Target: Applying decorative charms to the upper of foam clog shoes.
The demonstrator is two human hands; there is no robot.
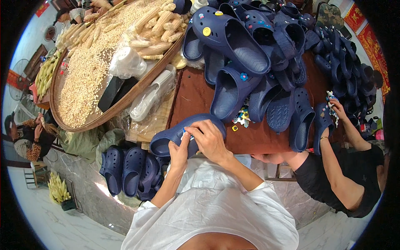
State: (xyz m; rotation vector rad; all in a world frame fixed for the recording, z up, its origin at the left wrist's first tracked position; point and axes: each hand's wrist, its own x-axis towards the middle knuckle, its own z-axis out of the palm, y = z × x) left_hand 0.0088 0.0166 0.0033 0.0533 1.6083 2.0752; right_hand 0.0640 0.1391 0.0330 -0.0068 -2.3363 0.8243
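A navy foam clog point(163, 136) lies sideways in front of me at the near table edge, its heel opening toward the left. My left hand point(178, 153) is closed at its near side, thumb and finger pinched by a small blue shoe charm point(184, 130). Over the top of the clog, my right hand point(211, 141) is bent and closed, its fingertips meeting the left ones at the charm. My fingers hide most of the charm and the holes beneath it. Just beyond stands another navy clog point(226, 96) with a blue flower charm.
Many navy clogs point(246, 46) are heaped on the brown-covered table point(189, 100). Loose charms point(243, 116) lie right of my clog. More clogs point(132, 171) stand lower left. A large basket tray point(137, 85) holds corn. At right, a co-worker's hand point(336, 109) holds charms beside a clog.
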